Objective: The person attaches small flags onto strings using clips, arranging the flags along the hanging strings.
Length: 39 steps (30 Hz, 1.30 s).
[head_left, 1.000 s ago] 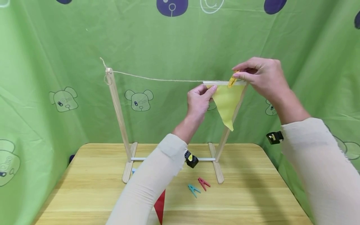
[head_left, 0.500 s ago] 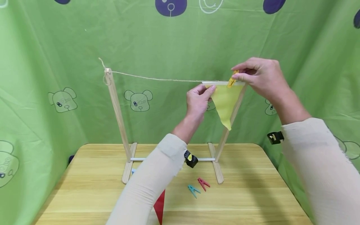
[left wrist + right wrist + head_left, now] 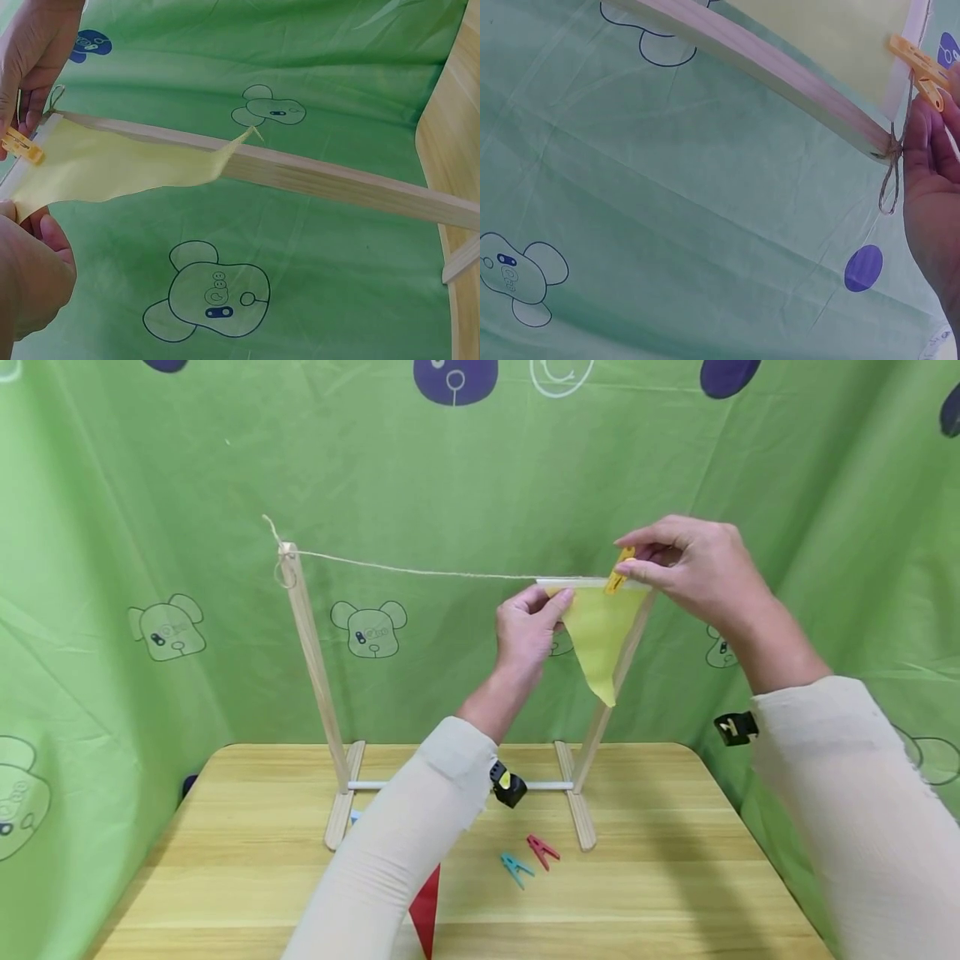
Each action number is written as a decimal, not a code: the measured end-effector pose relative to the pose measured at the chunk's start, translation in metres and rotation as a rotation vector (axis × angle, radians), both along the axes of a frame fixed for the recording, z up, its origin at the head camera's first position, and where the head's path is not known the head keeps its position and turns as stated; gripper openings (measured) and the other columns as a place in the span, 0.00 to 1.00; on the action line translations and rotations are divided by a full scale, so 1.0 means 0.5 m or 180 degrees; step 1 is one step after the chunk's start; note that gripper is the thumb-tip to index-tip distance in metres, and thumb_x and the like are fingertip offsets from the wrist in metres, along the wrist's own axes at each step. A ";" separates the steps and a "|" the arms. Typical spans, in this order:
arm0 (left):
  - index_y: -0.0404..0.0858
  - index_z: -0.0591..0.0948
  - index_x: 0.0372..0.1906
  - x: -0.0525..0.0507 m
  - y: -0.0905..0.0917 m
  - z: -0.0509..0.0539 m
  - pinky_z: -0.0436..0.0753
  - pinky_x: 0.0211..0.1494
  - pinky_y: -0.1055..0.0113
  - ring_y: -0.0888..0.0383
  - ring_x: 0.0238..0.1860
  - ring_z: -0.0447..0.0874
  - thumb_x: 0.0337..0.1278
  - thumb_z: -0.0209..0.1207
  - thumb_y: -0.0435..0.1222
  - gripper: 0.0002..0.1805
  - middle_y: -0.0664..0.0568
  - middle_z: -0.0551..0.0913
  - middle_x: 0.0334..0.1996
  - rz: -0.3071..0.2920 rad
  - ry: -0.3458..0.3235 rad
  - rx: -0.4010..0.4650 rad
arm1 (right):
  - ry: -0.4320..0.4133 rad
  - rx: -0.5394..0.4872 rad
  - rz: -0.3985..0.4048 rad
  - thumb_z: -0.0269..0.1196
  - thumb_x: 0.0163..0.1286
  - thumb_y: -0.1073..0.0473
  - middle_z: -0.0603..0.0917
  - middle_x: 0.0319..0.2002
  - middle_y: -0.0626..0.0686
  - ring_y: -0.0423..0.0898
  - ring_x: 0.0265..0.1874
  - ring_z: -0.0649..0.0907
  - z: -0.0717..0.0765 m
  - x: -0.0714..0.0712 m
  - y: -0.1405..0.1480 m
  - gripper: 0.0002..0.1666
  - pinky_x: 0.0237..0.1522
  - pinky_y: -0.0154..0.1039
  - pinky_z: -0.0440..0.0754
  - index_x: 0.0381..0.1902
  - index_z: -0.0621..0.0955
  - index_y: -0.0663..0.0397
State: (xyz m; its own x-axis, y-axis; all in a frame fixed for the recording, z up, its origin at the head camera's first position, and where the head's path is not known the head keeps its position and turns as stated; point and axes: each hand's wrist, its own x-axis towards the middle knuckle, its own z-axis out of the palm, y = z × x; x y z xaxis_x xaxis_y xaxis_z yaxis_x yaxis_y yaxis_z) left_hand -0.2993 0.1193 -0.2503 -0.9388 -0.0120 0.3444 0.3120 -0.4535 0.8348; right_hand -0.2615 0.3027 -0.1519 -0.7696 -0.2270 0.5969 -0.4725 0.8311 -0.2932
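Observation:
A yellow triangular flag (image 3: 600,631) with a white top strip hangs point down along the twine (image 3: 420,570), near the right wooden post (image 3: 600,735). My left hand (image 3: 528,631) pinches the left end of its top edge between thumb and fingers. With thumb and fingertips, my right hand (image 3: 701,564) holds an orange clothespin (image 3: 617,578) that sits over the white strip. In the right wrist view the clothespin (image 3: 915,64) straddles the strip beside the knotted twine (image 3: 895,150) at the post top. The right hand covers the twine's right end in the head view.
The left wooden post (image 3: 311,652) holds the twine's other end. A white crossbar (image 3: 551,786) joins the stand's feet. On the table (image 3: 637,893) lie a teal clothespin (image 3: 517,868), a red clothespin (image 3: 543,851) and a red flag (image 3: 426,914), partly behind the left sleeve. Green cloth surrounds the table.
Both hands keep their holds, with only slight shifts. The flag's lower tip has swung a little to the left.

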 end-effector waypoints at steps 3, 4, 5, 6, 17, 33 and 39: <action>0.24 0.86 0.47 -0.001 -0.003 0.002 0.81 0.31 0.75 0.65 0.26 0.78 0.62 0.68 0.27 0.12 0.57 0.82 0.27 -0.0031 0.0015 -0.0019 | -0.0091 0.0006 -0.0001 0.72 0.69 0.54 0.87 0.43 0.55 0.27 0.33 0.80 0.003 0.002 0.000 0.18 0.37 0.16 0.76 0.55 0.87 0.53; 0.24 0.86 0.47 -0.001 -0.004 0.003 0.81 0.31 0.76 0.65 0.26 0.78 0.62 0.68 0.27 0.12 0.57 0.82 0.27 -0.0046 0.0019 -0.0027 | -0.0119 0.0008 0.0002 0.72 0.69 0.54 0.87 0.44 0.55 0.27 0.34 0.80 0.004 0.003 -0.001 0.19 0.37 0.15 0.76 0.55 0.87 0.53; 0.24 0.86 0.47 -0.001 -0.006 0.004 0.81 0.31 0.76 0.65 0.27 0.78 0.62 0.68 0.27 0.12 0.57 0.82 0.27 -0.0057 0.0023 -0.0035 | -0.0151 0.0003 0.0007 0.71 0.69 0.53 0.87 0.45 0.56 0.26 0.34 0.80 0.006 0.004 -0.001 0.19 0.38 0.15 0.76 0.56 0.87 0.53; 0.24 0.86 0.48 -0.001 -0.007 0.005 0.81 0.30 0.77 0.65 0.27 0.79 0.62 0.68 0.27 0.12 0.57 0.82 0.28 -0.0078 0.0021 -0.0044 | -0.0174 0.0010 0.0010 0.71 0.70 0.53 0.88 0.46 0.56 0.25 0.34 0.80 0.007 0.004 -0.002 0.20 0.38 0.15 0.76 0.57 0.86 0.53; 0.24 0.85 0.47 -0.006 -0.017 0.004 0.81 0.31 0.76 0.64 0.28 0.79 0.62 0.68 0.27 0.12 0.56 0.83 0.28 -0.0141 -0.0039 -0.0113 | -0.0406 0.0085 -0.0044 0.69 0.72 0.51 0.88 0.49 0.59 0.20 0.36 0.78 0.009 0.005 -0.009 0.24 0.40 0.13 0.75 0.61 0.84 0.55; 0.22 0.84 0.47 -0.024 -0.027 -0.002 0.80 0.30 0.76 0.64 0.26 0.77 0.62 0.68 0.27 0.12 0.57 0.81 0.27 -0.0252 -0.0060 -0.0287 | -0.0271 0.0383 -0.0082 0.67 0.74 0.51 0.89 0.49 0.57 0.25 0.40 0.81 0.011 0.006 -0.017 0.22 0.41 0.12 0.73 0.61 0.84 0.55; 0.22 0.84 0.46 -0.023 -0.027 -0.003 0.79 0.31 0.75 0.64 0.27 0.76 0.63 0.68 0.27 0.12 0.56 0.81 0.26 -0.0269 -0.0061 -0.0316 | -0.0253 0.0427 -0.0079 0.67 0.74 0.53 0.89 0.48 0.56 0.24 0.40 0.82 0.011 0.008 -0.018 0.21 0.40 0.13 0.73 0.61 0.84 0.54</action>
